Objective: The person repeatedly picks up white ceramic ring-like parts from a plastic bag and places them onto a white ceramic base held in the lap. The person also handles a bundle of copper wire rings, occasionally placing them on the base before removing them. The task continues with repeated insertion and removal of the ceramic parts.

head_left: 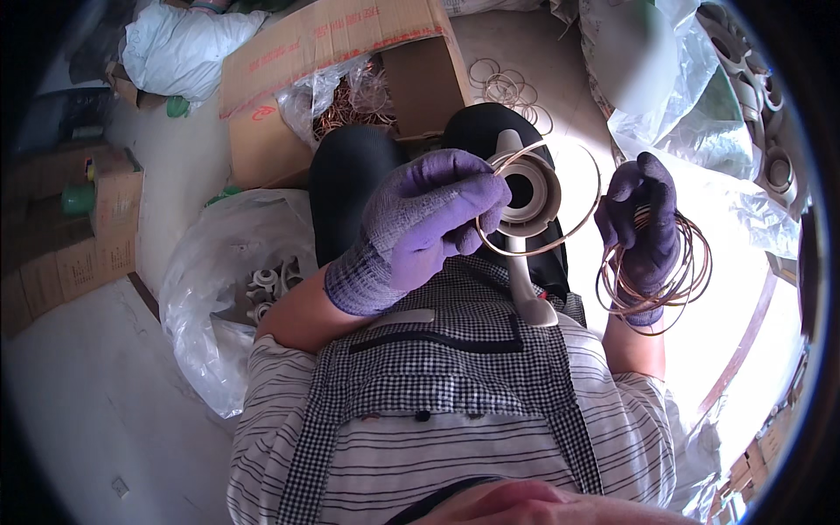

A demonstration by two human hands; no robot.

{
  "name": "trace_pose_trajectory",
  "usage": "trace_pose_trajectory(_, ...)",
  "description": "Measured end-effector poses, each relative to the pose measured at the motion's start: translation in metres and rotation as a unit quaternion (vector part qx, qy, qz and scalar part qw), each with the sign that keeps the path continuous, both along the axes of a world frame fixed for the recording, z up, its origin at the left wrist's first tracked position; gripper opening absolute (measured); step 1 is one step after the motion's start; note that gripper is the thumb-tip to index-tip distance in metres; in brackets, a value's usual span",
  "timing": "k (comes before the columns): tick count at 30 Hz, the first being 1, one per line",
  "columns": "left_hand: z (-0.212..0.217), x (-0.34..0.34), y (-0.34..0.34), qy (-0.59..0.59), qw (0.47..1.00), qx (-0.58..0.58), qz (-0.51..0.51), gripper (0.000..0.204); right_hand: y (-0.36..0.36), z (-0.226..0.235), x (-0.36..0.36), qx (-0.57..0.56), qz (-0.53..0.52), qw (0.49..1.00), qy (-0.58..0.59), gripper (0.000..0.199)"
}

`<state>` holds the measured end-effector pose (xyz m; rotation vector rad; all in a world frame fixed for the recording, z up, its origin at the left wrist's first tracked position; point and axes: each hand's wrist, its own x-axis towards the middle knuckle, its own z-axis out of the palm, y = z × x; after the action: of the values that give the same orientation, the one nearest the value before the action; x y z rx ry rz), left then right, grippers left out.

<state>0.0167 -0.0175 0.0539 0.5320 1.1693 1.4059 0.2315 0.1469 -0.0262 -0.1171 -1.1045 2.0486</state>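
My left hand (429, 210), in a purple glove, pinches a thin copper-coloured ring (598, 179) between thumb and fingers. The ring hangs in front of a beige plastic part (549, 197) with a round hollow hub and arms reaching up and down, over my lap. Whether the left fingers also touch the hub cannot be made out. Off to the right, my gloved right hand (649, 214) is closed around a loose bunch of similar thin rings (707, 262), which droop around its fingers and wrist.
Ahead stands an open cardboard box (429, 83) with copper-coloured rings in plastic. More rings (503, 86) lie beside it. A clear plastic bag (197, 306) with beige parts sits at my left. Stacked cartons (79, 254) stand farther left. Plastic sheeting (735, 192) and beige parts lie right.
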Motion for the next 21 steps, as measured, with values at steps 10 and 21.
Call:
trace_pose_trajectory(10, -0.020, 0.004, -0.005, 0.047, 0.995, 0.075, 0.040, 0.016, -0.024, 0.007, -0.009, -0.044, 0.019, 0.998, -0.031, 0.037)
trace_pose_trajectory(21, -0.007, 0.005, -0.011, -0.010, 0.997, 0.078, 0.011, 0.025, -0.022, 0.000, -0.009, -0.026, 0.071, 0.997, 0.009, 0.039)
